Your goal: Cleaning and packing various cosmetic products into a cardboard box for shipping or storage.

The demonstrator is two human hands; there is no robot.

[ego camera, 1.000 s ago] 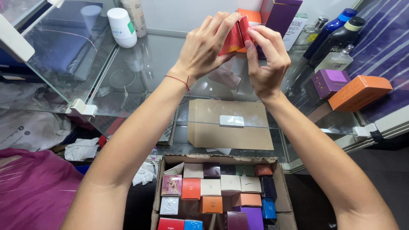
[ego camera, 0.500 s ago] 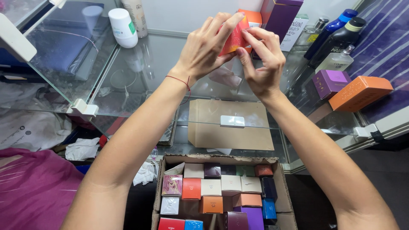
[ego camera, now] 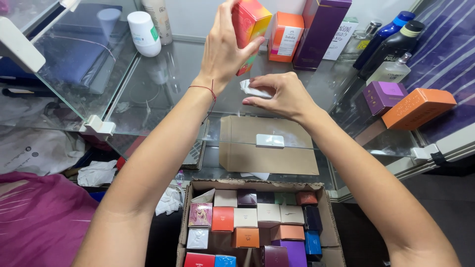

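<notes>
My left hand (ego camera: 222,52) holds a small red, orange and yellow box (ego camera: 250,27) upright above the glass shelf (ego camera: 168,94). My right hand (ego camera: 277,94) is lower, just below the box, with its fingers closed on a crumpled piece of clear wrapping (ego camera: 252,89). A thin red thread circles my left wrist. Below my forearms stands an open cardboard carton (ego camera: 193,198) packed with several small boxes in many colours.
An orange box (ego camera: 286,37), a tall purple box (ego camera: 319,32) and dark and blue bottles (ego camera: 391,42) stand at the back of the shelf. A purple box (ego camera: 385,96) and an orange box (ego camera: 418,108) lie at right. White bottles (ego camera: 143,32) stand at back left. Purple cloth (ego camera: 39,217) lies lower left.
Both hands were together on the coloured box. My right hand has now come down away from it with a bit of wrapping, while my left hand keeps the box raised.
</notes>
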